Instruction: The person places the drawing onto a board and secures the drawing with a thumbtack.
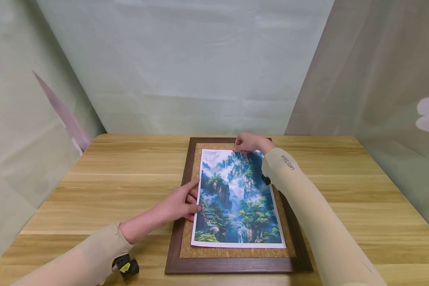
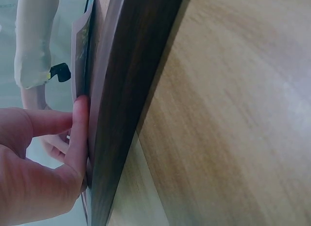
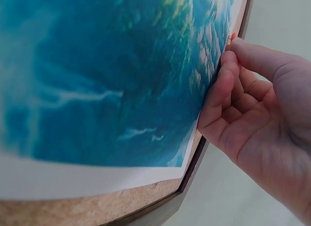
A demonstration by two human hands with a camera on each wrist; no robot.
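While my left hand [image 1: 180, 204] rests flat with straight fingers on the glossy landscape print's [image 1: 237, 196] left edge, my right hand [image 1: 248, 142] pinches a tiny red pushpin [image 3: 233, 36] at its top edge. Under my fingertips: grainy corkboard [image 1: 232, 251], dark wooden frame, plank table [image 1: 343, 186].

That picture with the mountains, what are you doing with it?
A person is laying the mountain print on a cork board with a dark wooden frame, which lies flat on the wooden table. The left hand presses the print's left edge down with its fingers. The right hand pinches something small and red at the print's top edge; it may be a pushpin, but it is too small to tell.
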